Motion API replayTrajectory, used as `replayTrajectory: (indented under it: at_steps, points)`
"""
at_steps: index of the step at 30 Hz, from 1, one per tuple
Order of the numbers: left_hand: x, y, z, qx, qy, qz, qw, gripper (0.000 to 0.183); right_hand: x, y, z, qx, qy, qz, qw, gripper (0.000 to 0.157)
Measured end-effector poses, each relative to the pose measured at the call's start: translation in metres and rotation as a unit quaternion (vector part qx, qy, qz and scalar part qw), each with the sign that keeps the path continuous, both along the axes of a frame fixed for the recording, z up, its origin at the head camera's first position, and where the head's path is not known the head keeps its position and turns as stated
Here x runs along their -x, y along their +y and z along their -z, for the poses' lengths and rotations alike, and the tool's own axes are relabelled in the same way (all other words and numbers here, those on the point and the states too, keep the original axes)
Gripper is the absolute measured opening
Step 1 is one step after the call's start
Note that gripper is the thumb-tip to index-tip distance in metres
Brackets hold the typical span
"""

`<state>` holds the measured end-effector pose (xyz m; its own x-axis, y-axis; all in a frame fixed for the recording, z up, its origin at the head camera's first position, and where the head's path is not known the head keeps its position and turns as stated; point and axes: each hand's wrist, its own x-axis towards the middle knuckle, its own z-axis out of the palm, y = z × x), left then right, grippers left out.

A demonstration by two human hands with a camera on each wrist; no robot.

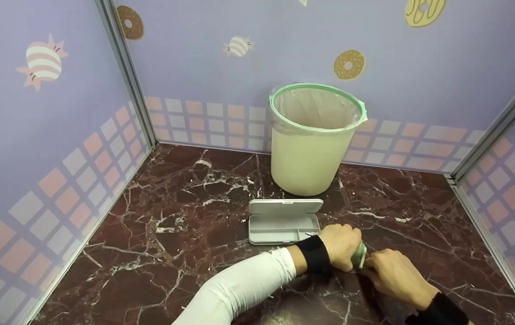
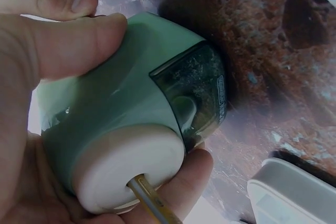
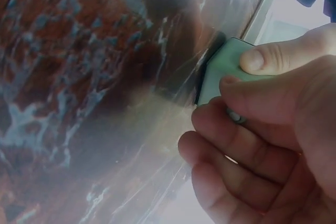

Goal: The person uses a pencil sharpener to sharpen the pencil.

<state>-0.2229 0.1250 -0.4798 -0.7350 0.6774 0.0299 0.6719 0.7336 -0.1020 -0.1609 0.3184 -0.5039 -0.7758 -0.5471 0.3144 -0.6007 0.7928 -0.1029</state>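
My left hand [image 1: 341,246] grips a rounded green pencil sharpener [image 2: 121,93], its thumb laid along the side. The sharpener has a dark see-through shavings box [image 2: 197,93] and a pale round face. A yellowish pencil [image 2: 149,195] sticks out of the hole in that face. On the sharpener's other side, my right hand [image 1: 395,275] has its fingers curled, thumb against forefinger. It pinches what looks like the crank, mostly hidden by the fingers; a small round end [image 3: 234,115] shows. An open pale grey case [image 1: 285,207] with compartments lies just left of my left hand.
A pale yellow bin [image 1: 309,158] with a green rim and a plastic liner stands behind the case, near the back wall [image 1: 185,67]. Patterned panels enclose the dark red marbled surface [image 1: 185,189] at the left, back and right.
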Motion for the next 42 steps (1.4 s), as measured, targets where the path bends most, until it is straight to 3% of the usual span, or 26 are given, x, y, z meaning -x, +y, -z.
replayTrajectory:
  at_steps: [23, 42]
  points:
    - [0.002, 0.000, 0.001, -0.006, -0.011, 0.002, 0.9999, 0.048, -0.007, -0.001, -0.011, 0.015, 0.062, -0.038, 0.997, 0.037]
    - [0.001, 0.004, 0.001, -0.008, -0.009, -0.009, 0.9999, 0.053, -0.008, 0.000, -0.020, 0.015, 0.058, -0.032, 0.998, 0.042]
